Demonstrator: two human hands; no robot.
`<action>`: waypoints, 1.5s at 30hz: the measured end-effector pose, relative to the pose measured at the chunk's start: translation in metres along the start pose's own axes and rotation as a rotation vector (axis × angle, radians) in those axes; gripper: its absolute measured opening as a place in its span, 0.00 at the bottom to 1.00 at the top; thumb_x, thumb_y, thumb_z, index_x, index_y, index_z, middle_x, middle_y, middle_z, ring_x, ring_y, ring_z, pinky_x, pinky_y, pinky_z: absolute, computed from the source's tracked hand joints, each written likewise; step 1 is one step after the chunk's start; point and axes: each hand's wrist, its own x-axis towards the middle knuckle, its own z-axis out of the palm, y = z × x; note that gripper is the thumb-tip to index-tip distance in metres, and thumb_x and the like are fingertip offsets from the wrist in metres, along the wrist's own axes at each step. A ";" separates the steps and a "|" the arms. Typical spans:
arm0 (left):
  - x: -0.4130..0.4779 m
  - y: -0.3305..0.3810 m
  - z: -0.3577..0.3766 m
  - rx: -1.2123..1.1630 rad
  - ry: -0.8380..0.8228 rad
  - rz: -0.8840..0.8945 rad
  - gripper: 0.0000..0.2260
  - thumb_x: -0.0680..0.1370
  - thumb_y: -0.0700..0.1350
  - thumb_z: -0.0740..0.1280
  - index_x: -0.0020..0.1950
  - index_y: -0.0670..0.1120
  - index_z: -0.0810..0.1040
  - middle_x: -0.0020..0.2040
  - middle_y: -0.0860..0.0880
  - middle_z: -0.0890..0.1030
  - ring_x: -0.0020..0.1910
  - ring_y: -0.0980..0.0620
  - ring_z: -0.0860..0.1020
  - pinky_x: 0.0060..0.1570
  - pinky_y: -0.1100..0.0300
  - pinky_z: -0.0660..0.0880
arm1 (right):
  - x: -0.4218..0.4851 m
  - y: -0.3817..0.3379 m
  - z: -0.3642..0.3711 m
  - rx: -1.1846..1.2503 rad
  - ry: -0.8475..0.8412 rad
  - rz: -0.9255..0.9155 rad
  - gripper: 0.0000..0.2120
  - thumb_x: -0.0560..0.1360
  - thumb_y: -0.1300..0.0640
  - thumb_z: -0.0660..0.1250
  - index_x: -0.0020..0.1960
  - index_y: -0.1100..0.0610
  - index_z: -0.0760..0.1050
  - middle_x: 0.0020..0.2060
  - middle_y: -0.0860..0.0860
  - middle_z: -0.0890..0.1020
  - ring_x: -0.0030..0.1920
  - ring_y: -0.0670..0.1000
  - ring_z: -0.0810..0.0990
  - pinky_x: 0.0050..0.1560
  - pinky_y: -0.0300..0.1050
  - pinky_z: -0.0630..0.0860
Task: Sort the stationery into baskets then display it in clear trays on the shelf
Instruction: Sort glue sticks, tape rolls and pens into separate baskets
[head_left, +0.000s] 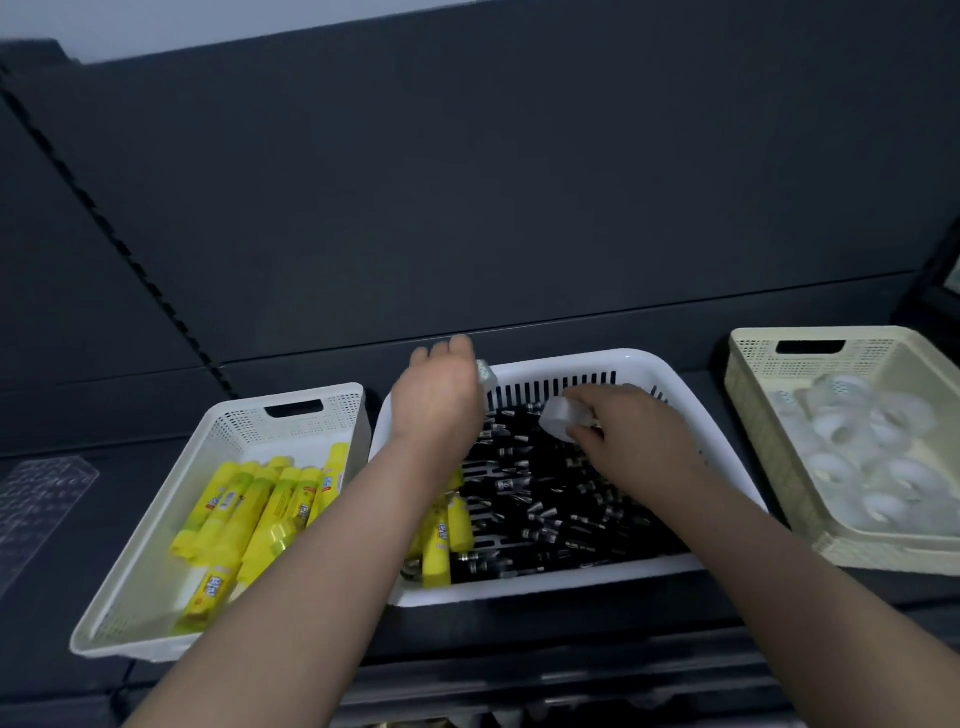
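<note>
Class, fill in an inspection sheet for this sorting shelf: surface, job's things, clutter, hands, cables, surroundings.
Surface: dark shelf, three baskets on it.
Job's things: glue sticks in left basket; pens plus stray glue sticks in middle basket; tape rolls in cream basket; clear tray far left.
Clutter: nothing seen.
Hands: right hand pinches a tape roll over the pens; left hand over middle basket's back rim, pale item beside it, grip hidden.
Cables: nothing seen.
Surroundings: dark back panel.
</note>
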 end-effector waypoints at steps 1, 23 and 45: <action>0.002 0.010 -0.004 -0.079 -0.013 0.002 0.12 0.77 0.42 0.64 0.59 0.43 0.70 0.54 0.46 0.78 0.53 0.44 0.74 0.39 0.56 0.65 | -0.002 0.004 -0.003 -0.005 -0.011 0.015 0.16 0.77 0.52 0.64 0.64 0.49 0.73 0.54 0.47 0.81 0.55 0.51 0.77 0.46 0.46 0.75; -0.006 0.292 0.015 -0.424 -0.237 0.469 0.10 0.81 0.45 0.59 0.59 0.44 0.76 0.56 0.46 0.78 0.56 0.45 0.75 0.51 0.51 0.73 | -0.116 0.233 -0.101 -0.412 -0.031 0.492 0.24 0.72 0.67 0.60 0.63 0.46 0.73 0.53 0.48 0.80 0.53 0.52 0.77 0.44 0.45 0.65; -0.019 0.147 -0.001 -0.229 -0.204 -0.018 0.11 0.77 0.42 0.62 0.55 0.51 0.81 0.54 0.49 0.82 0.57 0.46 0.78 0.53 0.55 0.75 | -0.051 0.118 -0.058 0.006 -0.012 -0.034 0.14 0.77 0.56 0.60 0.59 0.46 0.78 0.54 0.46 0.81 0.55 0.51 0.77 0.49 0.46 0.75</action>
